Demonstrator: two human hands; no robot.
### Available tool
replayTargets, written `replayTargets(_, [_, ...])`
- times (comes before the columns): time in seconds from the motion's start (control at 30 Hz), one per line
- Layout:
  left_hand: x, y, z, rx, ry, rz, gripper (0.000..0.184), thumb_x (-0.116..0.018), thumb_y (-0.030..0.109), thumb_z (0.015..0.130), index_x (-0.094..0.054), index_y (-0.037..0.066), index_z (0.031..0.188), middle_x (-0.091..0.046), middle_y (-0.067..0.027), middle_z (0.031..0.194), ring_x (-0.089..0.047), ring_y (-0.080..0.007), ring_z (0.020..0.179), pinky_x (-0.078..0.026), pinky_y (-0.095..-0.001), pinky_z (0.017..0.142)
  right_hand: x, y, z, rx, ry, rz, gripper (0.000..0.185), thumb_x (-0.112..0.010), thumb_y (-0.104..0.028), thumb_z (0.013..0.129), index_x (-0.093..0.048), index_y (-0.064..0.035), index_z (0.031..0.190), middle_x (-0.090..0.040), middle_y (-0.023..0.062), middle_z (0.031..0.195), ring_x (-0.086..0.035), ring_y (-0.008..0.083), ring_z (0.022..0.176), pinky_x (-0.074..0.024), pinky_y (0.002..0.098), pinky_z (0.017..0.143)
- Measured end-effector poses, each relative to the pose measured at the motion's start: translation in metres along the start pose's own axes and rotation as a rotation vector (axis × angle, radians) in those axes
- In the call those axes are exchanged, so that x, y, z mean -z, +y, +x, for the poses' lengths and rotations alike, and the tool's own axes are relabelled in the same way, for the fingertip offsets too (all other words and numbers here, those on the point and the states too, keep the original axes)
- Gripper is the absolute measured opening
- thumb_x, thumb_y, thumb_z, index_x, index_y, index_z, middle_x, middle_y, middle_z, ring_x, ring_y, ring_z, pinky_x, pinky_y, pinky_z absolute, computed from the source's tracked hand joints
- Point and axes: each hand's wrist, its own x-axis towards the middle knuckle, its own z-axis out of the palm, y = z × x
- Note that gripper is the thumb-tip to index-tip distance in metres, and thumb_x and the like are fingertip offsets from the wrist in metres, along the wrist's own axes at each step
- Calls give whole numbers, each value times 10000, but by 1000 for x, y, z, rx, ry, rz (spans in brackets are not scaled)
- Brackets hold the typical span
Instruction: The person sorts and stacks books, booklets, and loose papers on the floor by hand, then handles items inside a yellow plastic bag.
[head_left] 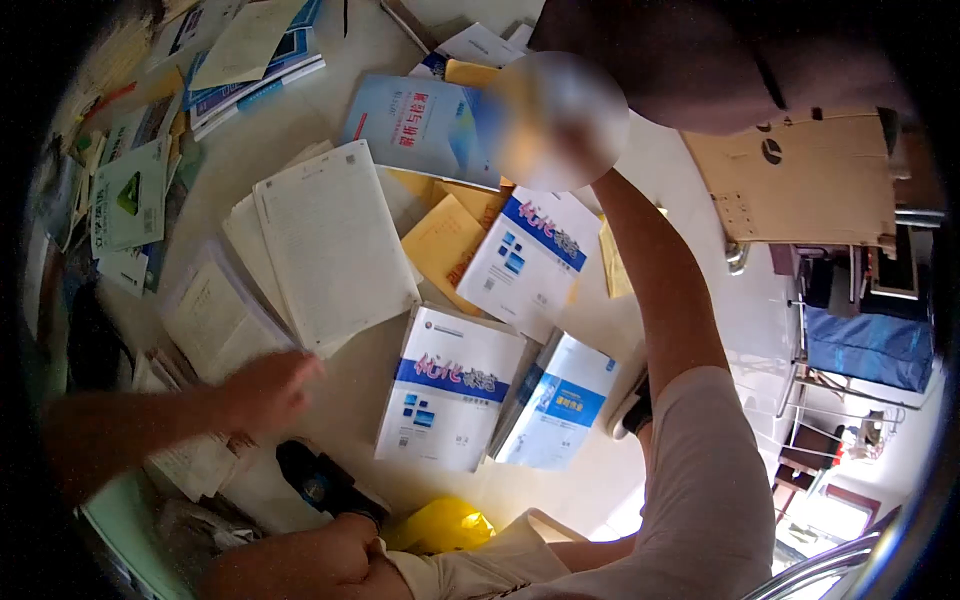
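Some printed pages (215,315) lie just beyond the left hand (272,388), whose fingers are too smeared for me to tell whether they pinch anything. Up and right of it sits a stack of white sheets (330,240); farther right, a white-and-blue workbook (450,390). A light-blue book (420,130) lies left of the right hand (582,148), its grip lost in blur.

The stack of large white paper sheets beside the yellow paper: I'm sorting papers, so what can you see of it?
The stack of large white paper sheets lies flat and slanted on the pale floor. Its top sheet looks mostly blank, with small dark marks near corners; more sheets stick out beneath on the left. The bare left hand is near its lower end; whether they touch is unclear.
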Motion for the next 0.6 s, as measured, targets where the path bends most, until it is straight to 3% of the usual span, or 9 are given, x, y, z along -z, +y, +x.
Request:
replayTargets(0.07, [79, -14, 10, 12, 153, 382, 603, -683, 137, 813, -454, -21, 1347, -487, -259, 1312, -493, -401, 1226, -393, -503, 1085, -8, -19, 17, -76, 68, 62, 775, -662, -553, 830, -461, 11, 1322, -521, 274, 1306, -525, 445, 1214, -452, 493, 1024])
replayTargets(0.17, [172, -12, 82, -138, 566, 576, 600, -709, 146, 802, -481, 27, 1344, -490, -220, 1294, -499, -404, 1202, -413, -488, 1055, -10, -27, 23, -183, 138, 123, 773, -665, -526, 836, -426, -4, 1353, -506, 252, 1328, -508, 433, 1235, -442, 498, 1032])
replayTargets(0.2, [198, -3, 116, -123, 567, 542, 638, -740, 198, 805, -475, 71, 1370, -461, -197, 1359, -473, -409, 1242, -406, -486, 1060, -9, -26, 20, -207, 148, 138, 776, -667, -509, 840, -404, -11, 1373, -506, 243, 1332, -508, 418, 1241, -438, 501, 1033])
replayTargets(0.23, [212, 10, 146, -163, 726, 630, 725, -771, 289, 799, -441, 98, 1416, -386, -180, 1460, -383, -407, 1347, -371, -517, 1089, -6, -27, 19, -217, 146, 143, 776, -667, -509, 840, -404, -11, 1373, -506, 243, 1332, -508, 418, 1241, -438, 501, 1033])
replayTargets(0.37, [209, 22, 269, -52, 901, 530, 919, -811, 382, 750, -345, 139, 1504, -190, -201, 1591, -204, -436, 1454, -257, -689, 1094, 5, -34, 20, -200, 179, 60, 652, -671, -441, 853, -451, -64, 1338, -525, 193, 1345, -529, 362, 1240, -416, 528, 1050])
replayTargets(0.43, [198, 33, 307, 10, 935, 639, 834, -748, 388, 800, -359, 159, 1502, -192, -215, 1591, -211, -452, 1449, -259, -716, 1075, 3, -33, 27, -192, 175, 41, 622, -671, -424, 857, -462, -77, 1329, -530, 180, 1349, -534, 348, 1240, -410, 535, 1054])
replayTargets(0.5, [194, 38, 335, 62, 955, 767, 752, -685, 393, 850, -374, 180, 1500, -195, -228, 1591, -217, -468, 1444, -261, -742, 1056, 0, -24, 38, -167, 125, -89, 450, -638, -355, 885, -530, -90, 1233, -590, 163, 1278, -597, 346, 1166, -448, 531, 1018])
replayTargets(0.57, [196, 32, 348, 187, 982, 676, 872, -789, 220, 746, -370, 144, 1506, -118, -251, 1605, -173, -486, 1455, -260, -710, 1089, -5, -12, 50, -123, 141, -133, 295, -599, -267, 909, -573, -87, 1141, -643, 144, 1153, -657, 339, 1044, -506, 515, 924])
replayTargets(0.6, [197, 21, 352, 194, 981, 679, 872, -789, 220, 746, -370, 144, 1506, -118, -251, 1605, -173, -486, 1455, -260, -710, 1089, -7, -4, 56, -80, 173, -145, 202, -572, -203, 922, -595, -81, 1081, -675, 131, 1052, -696, 333, 947, -552, 500, 843])
